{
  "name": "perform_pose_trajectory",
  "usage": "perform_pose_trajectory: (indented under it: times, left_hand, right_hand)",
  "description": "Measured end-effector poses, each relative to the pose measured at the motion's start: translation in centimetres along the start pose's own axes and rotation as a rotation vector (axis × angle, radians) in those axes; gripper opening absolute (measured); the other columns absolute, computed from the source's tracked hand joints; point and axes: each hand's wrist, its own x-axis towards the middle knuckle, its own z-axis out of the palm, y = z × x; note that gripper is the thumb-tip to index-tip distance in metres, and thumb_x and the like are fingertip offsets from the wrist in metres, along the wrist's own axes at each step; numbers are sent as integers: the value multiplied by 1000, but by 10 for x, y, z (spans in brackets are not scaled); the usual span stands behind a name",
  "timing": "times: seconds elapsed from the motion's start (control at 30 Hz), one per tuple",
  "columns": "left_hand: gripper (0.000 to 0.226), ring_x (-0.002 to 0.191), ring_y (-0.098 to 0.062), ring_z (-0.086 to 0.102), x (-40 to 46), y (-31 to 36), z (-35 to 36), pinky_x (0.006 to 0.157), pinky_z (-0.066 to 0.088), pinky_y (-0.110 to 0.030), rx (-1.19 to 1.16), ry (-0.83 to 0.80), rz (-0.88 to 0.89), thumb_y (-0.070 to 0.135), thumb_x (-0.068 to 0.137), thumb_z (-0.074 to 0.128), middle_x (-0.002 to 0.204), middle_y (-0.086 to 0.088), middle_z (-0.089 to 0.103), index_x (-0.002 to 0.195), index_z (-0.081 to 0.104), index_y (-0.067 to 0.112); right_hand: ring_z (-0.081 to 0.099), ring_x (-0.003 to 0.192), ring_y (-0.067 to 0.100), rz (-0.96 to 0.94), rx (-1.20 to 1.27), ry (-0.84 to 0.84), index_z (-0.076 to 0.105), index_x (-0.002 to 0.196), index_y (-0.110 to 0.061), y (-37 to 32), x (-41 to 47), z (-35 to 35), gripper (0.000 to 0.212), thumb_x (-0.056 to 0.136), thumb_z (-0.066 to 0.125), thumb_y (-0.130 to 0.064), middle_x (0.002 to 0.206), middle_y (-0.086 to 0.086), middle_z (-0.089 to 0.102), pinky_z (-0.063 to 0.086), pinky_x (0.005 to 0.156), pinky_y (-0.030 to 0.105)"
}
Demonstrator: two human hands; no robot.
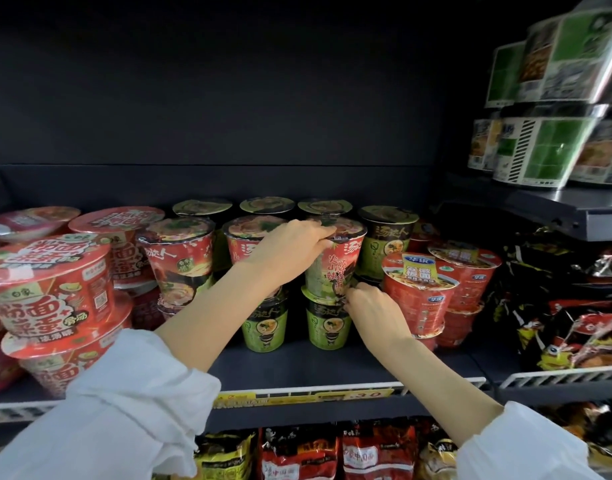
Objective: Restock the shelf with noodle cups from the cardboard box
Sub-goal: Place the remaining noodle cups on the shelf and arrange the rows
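Note:
A red noodle cup [332, 265] stands stacked on a green noodle cup [327, 323] in the middle of the dark shelf [297, 365]. My left hand [290, 254] grips the red cup's top rim from the left. My right hand [370, 310] pinches its lower edge where it meets the green cup. Two more red cups [180, 258] stand to the left on green cups [263, 327], the nearer one half hidden by my left forearm. Further green-lidded cups [387, 237] fill the row behind. The cardboard box is out of view.
Large red noodle bowls [51, 289] are stacked at the left, and red bowls [426, 292] at the right touch the stack. Black snack bags [574, 306] lie far right, green-white bowls [557, 98] on an upper right shelf. Packets [297, 452] fill the shelf below a yellow price tag [349, 396].

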Motion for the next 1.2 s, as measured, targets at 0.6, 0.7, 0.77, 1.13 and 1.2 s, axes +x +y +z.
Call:
perform_pose_trajectory:
  times: [0.6, 0.7, 0.77, 1.13, 1.2]
  left_hand:
    - [48, 123, -22, 47, 62, 49, 3, 90, 45, -38, 93, -25, -44, 40, 91, 50, 133, -3, 50, 134, 49, 19]
    - [49, 118, -25, 51, 74, 53, 9, 84, 48, -35, 123, -116, -78, 44, 88, 54, 127, -5, 53, 129, 53, 17]
    - [49, 117, -26, 51, 78, 55, 11, 88, 49, -39, 153, -140, -87, 46, 87, 55, 126, -6, 54, 127, 55, 17]
    - [29, 104, -28, 53, 54, 76, 42, 82, 51, -38, 368, 216, 177, 14, 79, 66, 109, -11, 57, 106, 64, 4]
    - [28, 86, -27, 60, 51, 74, 49, 62, 53, -33, 354, 317, 267, 8, 63, 78, 92, -10, 62, 88, 68, 5]
  right_hand:
    - [37, 126, 24, 37, 127, 117, 46, 135, -16, 95, 54, -89, 51, 87, 61, -24, 135, 7, 43, 44, 96, 36]
    - [27, 135, 25, -13, 94, -39, 34, 142, -23, 102, 72, -77, 67, 84, 64, -34, 146, 5, 33, 35, 108, 40]
    - [27, 136, 26, -26, 121, -73, 31, 144, -28, 104, 80, -72, 68, 85, 64, -30, 149, 3, 33, 34, 108, 39]
    - [35, 120, 30, 17, 269, 184, 40, 131, -10, 113, 43, -69, 55, 86, 63, -33, 129, 16, 36, 36, 98, 35]
    - [43, 111, 23, 10, 335, 156, 47, 120, -14, 117, 26, -74, 46, 85, 62, -39, 117, 8, 46, 40, 91, 32]
